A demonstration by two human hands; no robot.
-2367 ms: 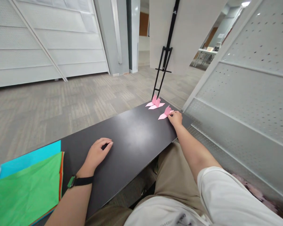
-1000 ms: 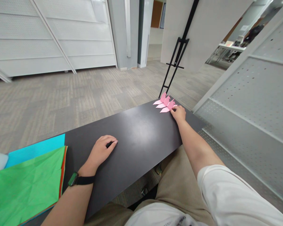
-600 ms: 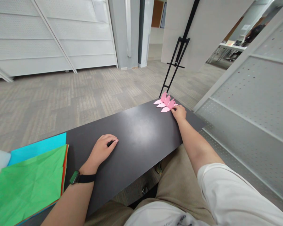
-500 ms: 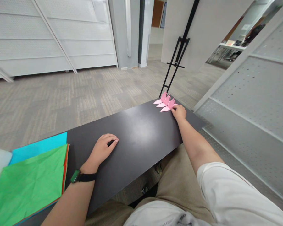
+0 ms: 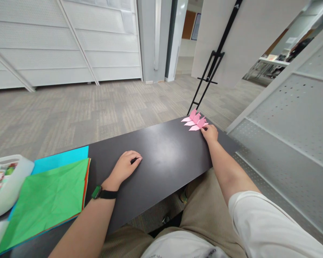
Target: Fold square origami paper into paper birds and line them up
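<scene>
At the far right end of the tabletop [image 5: 161, 157], right hand [image 5: 210, 133] touching pink folded papers [image 5: 196, 122], grip pinching or not, cannot tell; left hand [image 5: 125, 168] palm-down mid-tabletop, grip slack, empty

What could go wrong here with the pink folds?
1. The pink folds sit at the far corner of the table, near its edge; a push from the right hand might slide them off.
2. They overlap, so moving the nearest one may drag the others out of line.
</scene>
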